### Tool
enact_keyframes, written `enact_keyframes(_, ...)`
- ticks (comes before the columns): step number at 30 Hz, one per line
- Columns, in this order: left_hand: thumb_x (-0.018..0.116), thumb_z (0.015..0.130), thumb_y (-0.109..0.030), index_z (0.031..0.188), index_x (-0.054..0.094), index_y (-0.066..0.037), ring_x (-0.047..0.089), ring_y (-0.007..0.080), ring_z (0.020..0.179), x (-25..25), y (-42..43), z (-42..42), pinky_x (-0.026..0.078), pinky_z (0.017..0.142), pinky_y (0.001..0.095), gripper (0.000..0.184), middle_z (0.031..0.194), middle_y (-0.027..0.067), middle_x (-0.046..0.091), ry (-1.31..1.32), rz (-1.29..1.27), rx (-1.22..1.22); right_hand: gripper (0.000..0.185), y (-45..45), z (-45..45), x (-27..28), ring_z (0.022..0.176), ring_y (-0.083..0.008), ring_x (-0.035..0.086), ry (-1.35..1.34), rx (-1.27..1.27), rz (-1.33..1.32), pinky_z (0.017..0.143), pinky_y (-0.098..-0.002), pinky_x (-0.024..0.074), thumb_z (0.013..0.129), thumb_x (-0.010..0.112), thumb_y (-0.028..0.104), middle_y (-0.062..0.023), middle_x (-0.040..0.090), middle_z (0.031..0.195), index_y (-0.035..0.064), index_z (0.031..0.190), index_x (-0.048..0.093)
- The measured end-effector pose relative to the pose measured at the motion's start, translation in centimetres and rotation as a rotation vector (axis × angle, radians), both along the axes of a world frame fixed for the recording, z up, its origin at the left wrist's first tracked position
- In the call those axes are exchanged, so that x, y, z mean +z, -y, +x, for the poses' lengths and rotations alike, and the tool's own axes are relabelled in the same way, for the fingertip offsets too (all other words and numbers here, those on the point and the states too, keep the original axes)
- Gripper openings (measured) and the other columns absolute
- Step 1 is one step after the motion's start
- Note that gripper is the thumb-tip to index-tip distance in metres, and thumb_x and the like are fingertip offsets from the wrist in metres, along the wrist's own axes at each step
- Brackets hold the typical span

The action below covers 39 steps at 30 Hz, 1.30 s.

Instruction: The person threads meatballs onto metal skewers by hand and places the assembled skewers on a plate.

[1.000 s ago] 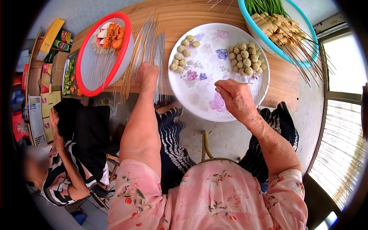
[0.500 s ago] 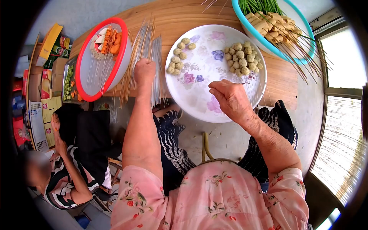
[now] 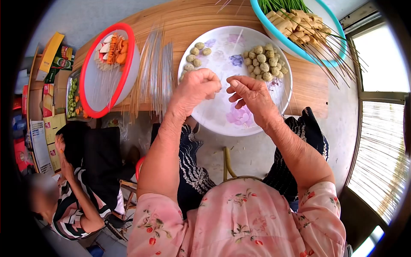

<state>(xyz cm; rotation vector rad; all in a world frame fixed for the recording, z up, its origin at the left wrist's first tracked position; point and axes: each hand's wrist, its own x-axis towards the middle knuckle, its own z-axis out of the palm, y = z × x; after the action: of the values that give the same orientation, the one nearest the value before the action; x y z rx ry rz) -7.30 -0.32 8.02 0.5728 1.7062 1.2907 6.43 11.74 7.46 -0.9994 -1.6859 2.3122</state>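
My left hand (image 3: 198, 91) is over the left part of a white flowered tray (image 3: 214, 118), fingers closed in a pinch. A thin pale line, seemingly a skewer (image 3: 236, 40), slants up and right from its fingertips. Facing it, my right hand (image 3: 253, 97) has its fingers curled and thumb near the index finger; what it holds, if anything, is hidden. Greyish-green balls (image 3: 264, 67) are heaped beyond my right hand. A smaller group of balls (image 3: 195, 51) lies at the tray's left, partly hidden by my left hand. Sticks of filled skewers (image 3: 279, 96) jut over the tray's near right rim.
Loose skewers (image 3: 150, 64) lie left of the tray on the wooden table (image 3: 188, 19). A red-rimmed basin (image 3: 130, 34) holds orange and white pieces. A teal-rimmed basin (image 3: 262, 21) holds rolls and green stalks on sticks. Another person (image 3: 81, 205) sits at the left.
My left hand has moved right from the loose skewers to over the tray, and a thin line shows above it. My right hand has shifted slightly, its fingers less tightly closed.
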Motion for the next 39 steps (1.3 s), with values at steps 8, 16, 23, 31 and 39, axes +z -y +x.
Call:
enact_keyframes(8, 0.065, 0.078, -0.017, 0.082, 0.061, -0.001, 0.053, 0.0102, 0.061, -0.1, -1.5, 2.7, 0.044, 0.058, 0.0251, 0.017, 0.07, 0.0028, 0.058, 0.021, -0.022, -0.089, 0.017, -0.9, 0.5, -1.2, 0.067, -0.0114, 0.058, -0.063, -0.15, -0.066, 0.057, -0.0256, 0.0471, 0.088, 0.059, 0.015, -0.005, 0.064, 0.078, 0.0001, 0.094, 0.064)
enact_keyframes(16, 0.063, 0.074, -0.015, 0.094, 0.062, -0.009, 0.059, 0.0305, 0.084, -3.7, 3.3, -4.7, 0.045, 0.074, 0.0388, 0.02, 0.086, 0.0136, 0.06, -1.082, -0.494, -0.011, 0.014, -0.8, 0.8, 0.2, 0.062, -0.0129, 0.058, -0.084, -0.18, -0.163, 0.057, -0.0256, 0.0482, 0.09, 0.055, 0.01, -0.0066, 0.061, 0.072, -0.0016, 0.095, 0.06)
enact_keyframes(23, 0.062, 0.073, -0.007, 0.104, 0.062, -0.006, 0.059, 0.0299, 0.083, -5.5, 3.6, -5.5, 0.047, 0.078, 0.0373, 0.031, 0.088, 0.0152, 0.059, -0.982, -0.421, -0.023, 0.014, -0.3, 0.7, 0.5, 0.057, -0.0105, 0.056, -0.047, -0.072, -0.149, 0.053, -0.0239, 0.0466, 0.09, 0.053, 0.01, -0.0052, 0.059, 0.069, -0.0015, 0.094, 0.06)
enact_keyframes(31, 0.056, 0.087, -0.008, 0.11, 0.05, 0.007, 0.063, 0.0221, 0.086, -0.4, 1.0, -3.7, 0.053, 0.077, 0.0307, 0.027, 0.097, 0.0162, 0.06, 0.156, 0.153, 0.399, 0.017, 1.7, 1.0, 2.0, 0.049, -0.0077, 0.048, 0.044, 0.16, 0.152, 0.047, -0.0238, 0.0414, 0.09, 0.055, 0.014, -0.0025, 0.053, 0.057, -0.0015, 0.092, 0.063)
enact_keyframes(39, 0.052, 0.089, -0.004, 0.109, 0.05, 0.006, 0.063, 0.0255, 0.091, -0.1, -0.1, -3.7, 0.052, 0.082, 0.0333, 0.022, 0.097, 0.0184, 0.062, 0.354, 0.344, 0.422, 0.018, 1.8, 1.0, 2.0, 0.051, -0.0077, 0.048, 0.019, 0.135, 0.195, 0.049, -0.0249, 0.0412, 0.089, 0.053, 0.011, -0.0028, 0.053, 0.058, -0.0034, 0.093, 0.063)
